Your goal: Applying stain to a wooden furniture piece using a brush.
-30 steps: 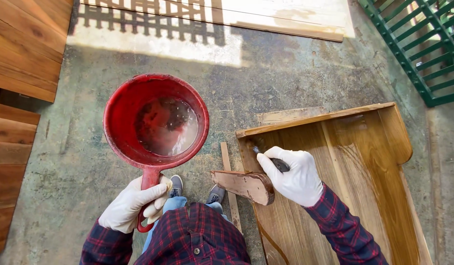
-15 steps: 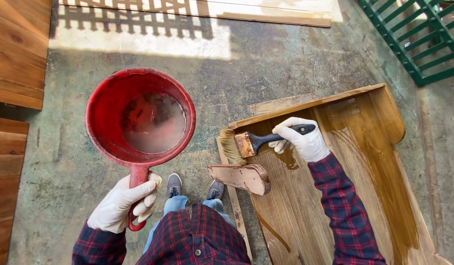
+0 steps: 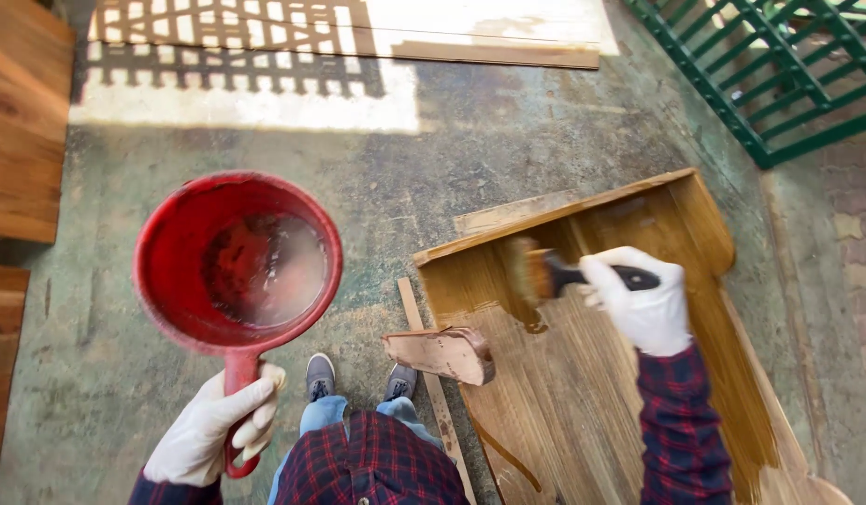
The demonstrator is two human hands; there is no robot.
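My left hand (image 3: pixel 213 425), in a white glove, grips the handle of a red dipper (image 3: pixel 237 266) that holds a little dark liquid. My right hand (image 3: pixel 643 299), also gloved, holds a black-handled paintbrush (image 3: pixel 545 274). Its bristles press on the inner panel of a wooden furniture piece (image 3: pixel 592 374) lying on the ground, near its upper left corner. The wood looks wet and brown where it has been brushed. A curved wooden leg (image 3: pixel 442 353) sticks out at the piece's left edge.
Stained wooden boards (image 3: pixel 26 122) lie at the left. A pale board (image 3: pixel 405 28) lies at the top in sunlight. A green metal gate (image 3: pixel 779 65) stands at the upper right. My shoes (image 3: pixel 321 376) stand on stained concrete floor (image 3: pixel 508 140).
The brush has gone from the frame's outer left corner onto the inner panel, moving right. The red dipper has stayed held at the left.
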